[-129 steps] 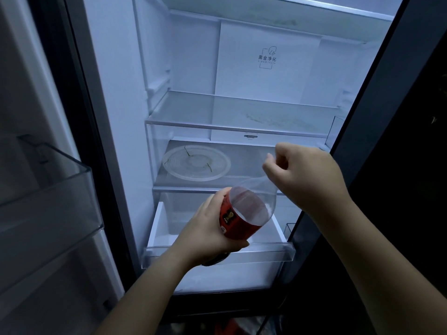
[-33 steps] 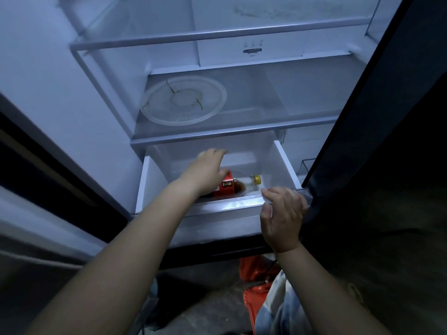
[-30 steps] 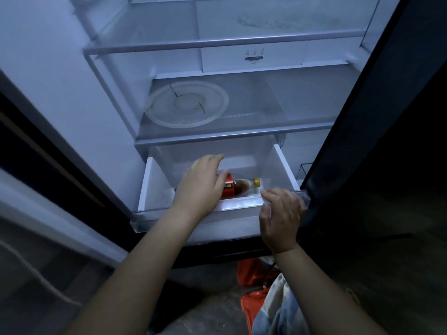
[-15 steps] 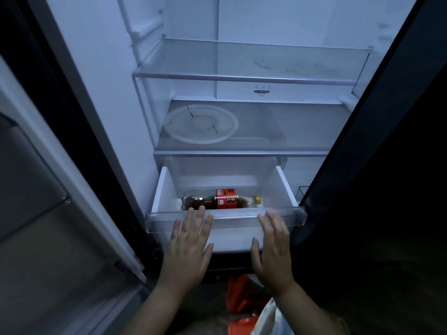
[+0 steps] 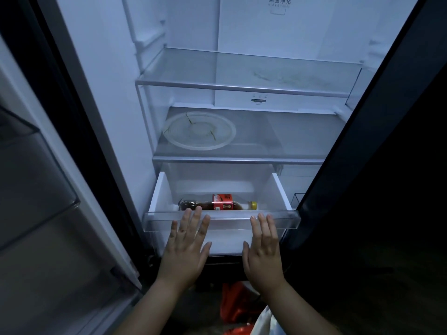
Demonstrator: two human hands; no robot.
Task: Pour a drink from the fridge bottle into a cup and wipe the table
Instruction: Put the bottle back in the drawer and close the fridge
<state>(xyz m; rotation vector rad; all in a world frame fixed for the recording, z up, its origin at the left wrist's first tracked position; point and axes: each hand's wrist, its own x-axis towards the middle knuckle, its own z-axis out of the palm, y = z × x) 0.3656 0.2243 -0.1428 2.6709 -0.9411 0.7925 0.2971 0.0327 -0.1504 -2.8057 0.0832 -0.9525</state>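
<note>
We stand before the tall white-lined fridge interior, its dark door swung wide to our left so the lower compartments are within reach. Two clear glass shelves cross the cavity; the lower glass shelf carries a round translucent plastic lid, lying flat and well apart from anything we need. Beneath it the white plastic drawer with a clear front lip is pulled out, which leaves its contents open to view from above. Inside, near the front wall, lies the clear plastic drink bottle with a red label and yellow cap, on its side with the cap pointing right, dark liquid pooled along its length; lying flat is probably the only way it fits in so shallow a drawer. Our left hand and right hand are spread flat, fingers straight and apart, holding nothing, set side by side against the drawer's front lip, the left fingertips reaching up across the bottle's outline. We judge this palms-forward stance suits pushing the drawer home with even pressure, so it slides straight rather than jamming askew.
</note>
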